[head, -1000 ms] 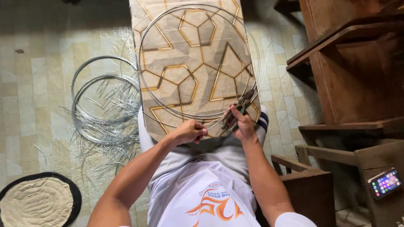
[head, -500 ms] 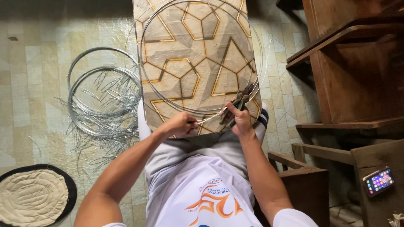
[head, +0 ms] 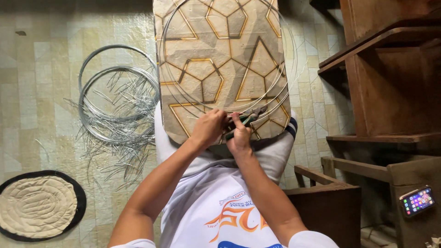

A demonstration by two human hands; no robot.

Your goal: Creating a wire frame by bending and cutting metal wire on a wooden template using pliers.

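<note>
1. Head view looks straight down at a seated person with a patterned board (head: 220, 59) resting across the lap, its surface marked with gold-lined hexagons and triangles.
2. A large wire hoop (head: 285, 78) of several thin strands lies on the board, its lower arc passing right at the hands.
3. The left hand (head: 209, 128) is closed, fingers pinched on the hoop's lower arc at the board's near edge.
4. The right hand (head: 239, 135) is wrapped tight around the handles of a pair of pliers (head: 250, 118), whose nose points up and to the right and meets the wire just beside the left hand; whether the jaws bite the wire is too small to tell.
5. The two hands touch or nearly touch each other.
6. On the tiled floor to the left lie coils of wire (head: 115, 101) with a scatter of cut wire pieces (head: 121, 156) around and below them.
7. A round mat (head: 36, 206) with a dark border lies at lower left.
8. Wooden furniture (head: 390, 69) stands to the right, and a phone (head: 417, 200) with a lit screen rests on a wooden piece at lower right.
</note>
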